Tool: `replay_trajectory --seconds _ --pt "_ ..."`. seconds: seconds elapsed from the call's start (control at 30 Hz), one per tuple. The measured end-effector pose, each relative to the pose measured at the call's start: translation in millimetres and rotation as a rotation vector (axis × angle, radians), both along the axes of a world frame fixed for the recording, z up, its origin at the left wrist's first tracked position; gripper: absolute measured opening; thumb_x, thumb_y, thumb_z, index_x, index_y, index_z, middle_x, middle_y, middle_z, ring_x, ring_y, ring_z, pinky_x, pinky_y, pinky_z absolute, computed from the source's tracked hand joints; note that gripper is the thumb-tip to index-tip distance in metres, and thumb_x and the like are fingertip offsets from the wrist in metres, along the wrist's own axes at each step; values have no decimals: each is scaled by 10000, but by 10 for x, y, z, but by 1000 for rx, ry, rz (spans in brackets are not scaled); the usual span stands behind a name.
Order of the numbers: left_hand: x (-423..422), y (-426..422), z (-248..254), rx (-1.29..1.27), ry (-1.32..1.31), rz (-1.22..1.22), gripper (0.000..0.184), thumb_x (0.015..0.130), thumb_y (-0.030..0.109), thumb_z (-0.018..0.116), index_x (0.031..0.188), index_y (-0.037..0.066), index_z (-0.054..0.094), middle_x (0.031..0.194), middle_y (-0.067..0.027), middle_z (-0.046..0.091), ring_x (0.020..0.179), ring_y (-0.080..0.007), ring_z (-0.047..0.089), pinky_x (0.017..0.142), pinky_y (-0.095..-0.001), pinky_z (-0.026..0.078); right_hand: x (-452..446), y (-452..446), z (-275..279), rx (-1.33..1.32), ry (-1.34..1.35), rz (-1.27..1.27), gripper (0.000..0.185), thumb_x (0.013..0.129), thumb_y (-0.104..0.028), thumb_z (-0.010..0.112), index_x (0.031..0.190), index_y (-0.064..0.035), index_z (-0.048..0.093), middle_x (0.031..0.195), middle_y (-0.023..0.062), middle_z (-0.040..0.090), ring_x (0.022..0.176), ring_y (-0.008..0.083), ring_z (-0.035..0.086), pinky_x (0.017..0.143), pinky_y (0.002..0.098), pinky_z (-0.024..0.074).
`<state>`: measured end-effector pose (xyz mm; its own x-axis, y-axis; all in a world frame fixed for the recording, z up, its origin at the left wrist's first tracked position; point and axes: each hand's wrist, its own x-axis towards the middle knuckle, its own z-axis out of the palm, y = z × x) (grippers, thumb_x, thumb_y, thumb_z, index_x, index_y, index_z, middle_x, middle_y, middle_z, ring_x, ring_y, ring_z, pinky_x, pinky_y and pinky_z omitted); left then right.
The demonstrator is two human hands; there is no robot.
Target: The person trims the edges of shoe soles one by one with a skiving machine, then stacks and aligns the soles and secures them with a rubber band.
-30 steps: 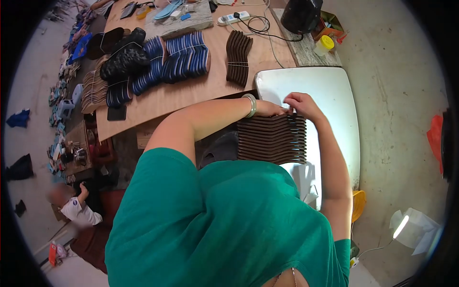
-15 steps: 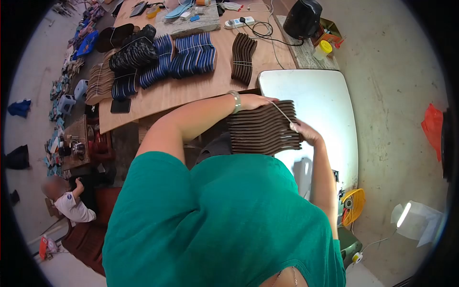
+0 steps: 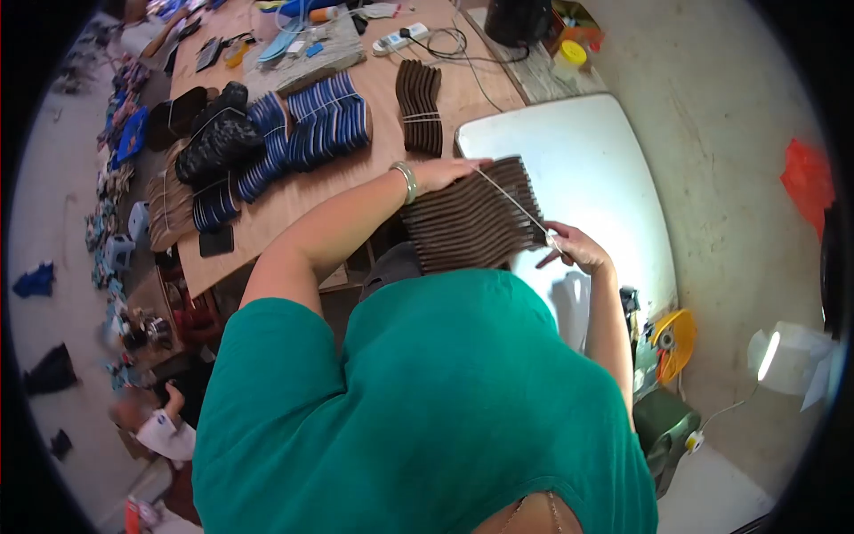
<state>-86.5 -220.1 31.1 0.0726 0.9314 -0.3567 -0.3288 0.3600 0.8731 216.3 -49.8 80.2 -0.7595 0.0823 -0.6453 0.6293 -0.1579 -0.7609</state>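
Note:
A stack of brown shoe insoles (image 3: 463, 218) stands on edge against my green shirt, over the near-left side of the white tabletop. My left hand (image 3: 445, 173), with a bangle at the wrist, grips the far end of the stack, its fingers along the top. A thin pale cord (image 3: 511, 198) runs taut and slanting across the insoles from near the left fingertips. My right hand (image 3: 576, 247) pinches the cord's other end between thumb and forefinger, just off the right side of the stack. Its other fingers are spread.
The white tabletop (image 3: 569, 142) adjoins a wooden table (image 3: 374, 191). On the wood lie a tied brown insole bundle (image 3: 420, 107), blue-edged bundles (image 3: 329, 120), a phone (image 3: 216, 241) and a power strip (image 3: 400, 39). A yellow fan-like object (image 3: 673, 345) is at right. Another person (image 3: 165, 432) sits lower left.
My right hand has drawn the cord outward from the stack's right side, and its fingers have come off the insoles. My left hand stays at the far end. The whole view has turned slightly.

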Motion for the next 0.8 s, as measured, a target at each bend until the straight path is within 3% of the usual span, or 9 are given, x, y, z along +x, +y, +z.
replay_trajectory --seconds 0.17,0.23,0.27,0.3,0.33,0.47,0.63,0.8 --pt "-186 -192 83 -27 -45 47 479 1009 261 368 1436 46 339 1428 -40 411 1263 -130 409 1075 -273 300 -280 -687 -544 -123 27 -115 812 756 -518 715 1317 8 455 1048 65 641 889 138 654 522 218 364" --pt "-255 -349 170 -42 -55 100 478 1008 256 371 1431 35 345 1436 -38 404 1283 -129 387 1091 -272 273 -473 -1033 -746 -231 107 -264 737 790 -454 709 1308 9 462 1096 77 635 951 128 611 663 248 453" --pt "-275 -437 215 -94 47 137 491 991 208 350 1443 22 305 1470 -51 350 1326 -139 333 1109 -273 236 -541 -1117 -791 -256 100 -274 737 790 -454 709 1308 9 462 1096 77 635 951 128 611 663 248 453" --pt "-278 -503 239 -146 148 169 508 974 160 328 1455 10 265 1505 -65 296 1369 -148 279 1126 -274 199 -608 -1173 -752 -280 181 -291 701 805 -413 704 1315 1 460 1126 89 626 992 149 598 760 268 459" --pt "-265 -554 245 -171 144 157 508 974 160 328 1455 10 265 1505 -65 296 1369 -148 279 1126 -274 199 -639 -1218 -754 -301 262 -309 668 820 -372 699 1322 -6 457 1156 102 617 1033 170 586 858 289 465" --pt "-286 -672 252 -251 61 255 499 984 158 316 1458 13 261 1517 -65 274 1398 -153 229 1141 -273 159 -638 -1406 -874 -375 231 -276 647 857 -239 676 1378 9 384 1280 93 537 1151 170 504 979 326 405" --pt "-327 -791 94 -392 93 274 487 996 181 318 1456 25 276 1507 -58 294 1386 -155 254 1138 -268 165 -661 -1505 -692 -555 148 -173 662 850 -123 666 1398 34 330 1330 120 503 1216 186 466 1023 321 373" --pt "-316 -752 50 -361 66 230 486 1007 218 323 1457 40 282 1502 -56 304 1380 -150 264 1137 -264 163 -642 -1572 -753 -439 231 -97 705 848 -57 642 1429 31 253 1377 135 456 1253 183 436 1042 320 359"
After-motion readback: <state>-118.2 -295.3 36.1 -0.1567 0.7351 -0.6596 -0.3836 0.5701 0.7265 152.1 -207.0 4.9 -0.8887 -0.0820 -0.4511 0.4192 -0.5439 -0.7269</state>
